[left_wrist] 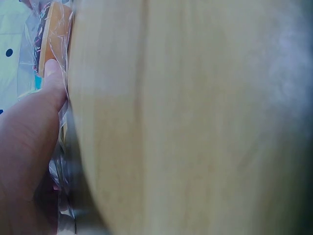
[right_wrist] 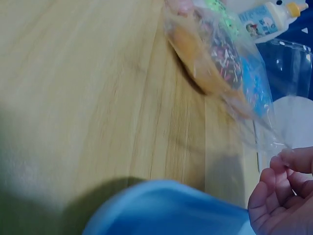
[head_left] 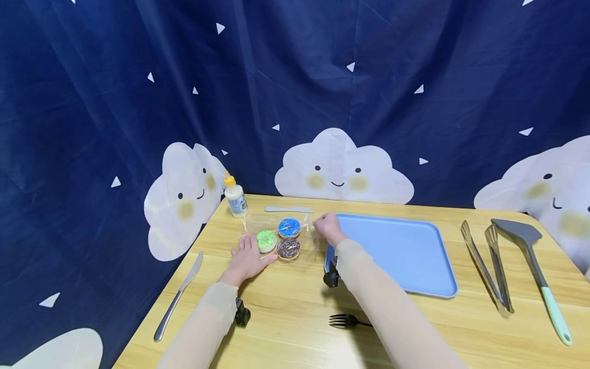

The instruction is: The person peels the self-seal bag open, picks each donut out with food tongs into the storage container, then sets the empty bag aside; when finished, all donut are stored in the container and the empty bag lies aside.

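A clear plastic bag (head_left: 310,250) holds three toy donuts: one with green icing (head_left: 266,240), one with blue (head_left: 289,227) and one with dark brown icing and sprinkles (head_left: 288,248). On the bag's near left side rests my left hand (head_left: 246,260), fingers spread. Its thumb (left_wrist: 53,78) touches the brown donut's tan side through the plastic in the left wrist view. My right hand (head_left: 329,227) pinches the bag's right end between thumb and curled fingers. In the right wrist view the film (right_wrist: 274,129) stretches from that pinch toward the donuts.
A blue tray (head_left: 392,251) lies right of the bag, under my right forearm. Tongs (head_left: 488,271) and a spatula (head_left: 530,261) are farther right. Behind the bag are a glue bottle (head_left: 237,199) and a pale knife (head_left: 289,209). A metal knife (head_left: 180,294) lies left, a black fork (head_left: 345,321) in front.
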`<move>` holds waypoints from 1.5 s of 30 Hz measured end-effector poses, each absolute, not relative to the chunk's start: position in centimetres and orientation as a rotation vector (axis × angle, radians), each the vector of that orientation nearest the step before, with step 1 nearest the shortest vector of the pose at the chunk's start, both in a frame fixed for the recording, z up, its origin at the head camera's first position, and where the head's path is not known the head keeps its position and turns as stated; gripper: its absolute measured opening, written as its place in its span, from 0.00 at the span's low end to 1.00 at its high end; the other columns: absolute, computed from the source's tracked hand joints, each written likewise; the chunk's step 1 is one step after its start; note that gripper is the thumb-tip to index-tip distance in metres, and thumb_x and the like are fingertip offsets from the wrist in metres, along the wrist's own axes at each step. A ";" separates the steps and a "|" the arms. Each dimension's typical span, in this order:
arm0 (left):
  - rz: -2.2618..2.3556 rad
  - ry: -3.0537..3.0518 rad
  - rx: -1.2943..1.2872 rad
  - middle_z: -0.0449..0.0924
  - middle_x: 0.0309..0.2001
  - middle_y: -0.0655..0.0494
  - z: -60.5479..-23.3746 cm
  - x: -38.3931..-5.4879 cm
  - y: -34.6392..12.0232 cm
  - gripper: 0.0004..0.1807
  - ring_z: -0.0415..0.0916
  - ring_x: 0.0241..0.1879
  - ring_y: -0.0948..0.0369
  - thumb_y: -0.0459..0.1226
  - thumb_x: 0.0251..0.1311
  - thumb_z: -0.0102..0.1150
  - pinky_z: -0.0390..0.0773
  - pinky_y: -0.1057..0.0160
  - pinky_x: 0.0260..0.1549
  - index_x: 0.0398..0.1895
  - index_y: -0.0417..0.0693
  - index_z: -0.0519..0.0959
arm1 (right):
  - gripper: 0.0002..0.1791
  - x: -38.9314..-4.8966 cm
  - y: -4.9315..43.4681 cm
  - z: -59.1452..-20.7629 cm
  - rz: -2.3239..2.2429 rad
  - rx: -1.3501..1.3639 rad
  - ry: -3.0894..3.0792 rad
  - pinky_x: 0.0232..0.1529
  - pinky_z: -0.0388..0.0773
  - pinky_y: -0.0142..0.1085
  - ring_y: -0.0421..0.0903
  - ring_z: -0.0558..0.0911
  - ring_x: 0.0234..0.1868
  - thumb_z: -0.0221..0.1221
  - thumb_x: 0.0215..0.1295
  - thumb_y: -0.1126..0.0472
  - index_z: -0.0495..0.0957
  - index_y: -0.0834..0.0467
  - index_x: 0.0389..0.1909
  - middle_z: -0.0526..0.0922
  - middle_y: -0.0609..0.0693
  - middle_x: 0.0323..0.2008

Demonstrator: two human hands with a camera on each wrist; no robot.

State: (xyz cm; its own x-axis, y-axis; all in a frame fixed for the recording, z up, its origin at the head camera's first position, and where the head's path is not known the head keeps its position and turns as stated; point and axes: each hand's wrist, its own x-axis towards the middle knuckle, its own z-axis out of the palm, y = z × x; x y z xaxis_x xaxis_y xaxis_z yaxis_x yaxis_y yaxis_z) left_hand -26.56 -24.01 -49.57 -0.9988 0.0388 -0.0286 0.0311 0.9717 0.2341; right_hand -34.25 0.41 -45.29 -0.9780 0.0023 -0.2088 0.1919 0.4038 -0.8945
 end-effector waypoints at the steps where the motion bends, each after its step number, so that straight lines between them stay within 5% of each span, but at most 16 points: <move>1: 0.371 3.090 0.059 0.42 0.69 0.30 -49.5 -26.6 -24.0 0.60 0.38 0.68 0.37 0.71 0.51 0.43 0.43 0.29 0.57 0.70 0.32 0.42 | 0.13 -34.3 0.5 -45.4 -1.621 0.184 2.476 0.23 0.69 0.33 0.41 0.66 0.16 0.56 0.59 0.68 0.69 0.57 0.16 0.68 0.47 0.15; 12: 0.371 3.092 0.071 0.43 0.68 0.30 -49.4 -26.5 -23.9 0.59 0.39 0.68 0.38 0.71 0.51 0.43 0.44 0.29 0.57 0.70 0.33 0.43 | 0.18 -34.7 1.3 -45.4 -1.648 0.212 2.431 0.26 0.70 0.36 0.42 0.63 0.14 0.55 0.60 0.69 0.66 0.57 0.12 0.70 0.51 0.15; 17: 0.373 3.094 0.071 0.45 0.68 0.31 -49.5 -26.5 -23.9 0.60 0.40 0.68 0.39 0.71 0.51 0.43 0.45 0.30 0.57 0.70 0.34 0.43 | 0.03 -34.5 1.6 -45.3 -1.679 0.134 2.399 0.29 0.73 0.37 0.44 0.70 0.22 0.55 0.57 0.70 0.77 0.65 0.27 0.78 0.53 0.30; 21: 0.375 3.091 0.073 0.46 0.68 0.31 -49.5 -26.4 -24.1 0.60 0.42 0.68 0.40 0.72 0.50 0.44 0.46 0.30 0.57 0.70 0.34 0.43 | 0.10 -34.6 1.6 -45.0 -1.684 0.070 2.339 0.30 0.70 0.37 0.45 0.70 0.27 0.54 0.57 0.70 0.79 0.67 0.39 0.79 0.56 0.44; 27: 0.378 3.082 0.051 0.45 0.68 0.30 -49.5 -26.4 -24.1 0.60 0.40 0.68 0.39 0.72 0.50 0.43 0.44 0.30 0.57 0.70 0.34 0.43 | 0.12 -34.7 0.7 -44.5 -1.657 0.026 2.329 0.37 0.74 0.38 0.50 0.75 0.39 0.57 0.63 0.61 0.78 0.64 0.43 0.78 0.55 0.44; 40: 0.381 3.079 0.065 0.42 0.69 0.30 -49.5 -26.6 -24.0 0.60 0.38 0.68 0.38 0.72 0.50 0.42 0.43 0.30 0.57 0.70 0.34 0.42 | 0.04 -34.9 -0.1 -45.7 -1.635 0.127 2.518 0.43 0.76 0.42 0.46 0.74 0.32 0.56 0.58 0.69 0.79 0.65 0.29 0.79 0.57 0.40; 45: 0.388 3.075 0.067 0.41 0.69 0.30 -49.3 -26.5 -24.0 0.60 0.38 0.68 0.38 0.72 0.50 0.42 0.43 0.29 0.57 0.70 0.33 0.43 | 0.13 -34.7 0.1 -45.6 -1.676 0.200 2.489 0.37 0.72 0.40 0.43 0.66 0.21 0.55 0.60 0.69 0.68 0.59 0.17 0.78 0.57 0.37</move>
State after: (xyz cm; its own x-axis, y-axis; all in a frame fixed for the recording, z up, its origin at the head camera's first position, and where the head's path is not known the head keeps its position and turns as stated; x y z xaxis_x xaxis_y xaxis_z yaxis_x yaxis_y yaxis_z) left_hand -26.49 -24.02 -49.26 -0.9982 0.0482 -0.0354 0.0379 0.9678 0.2489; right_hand -34.71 0.10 -45.60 -0.9822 0.0346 -0.1846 0.1841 0.3726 -0.9096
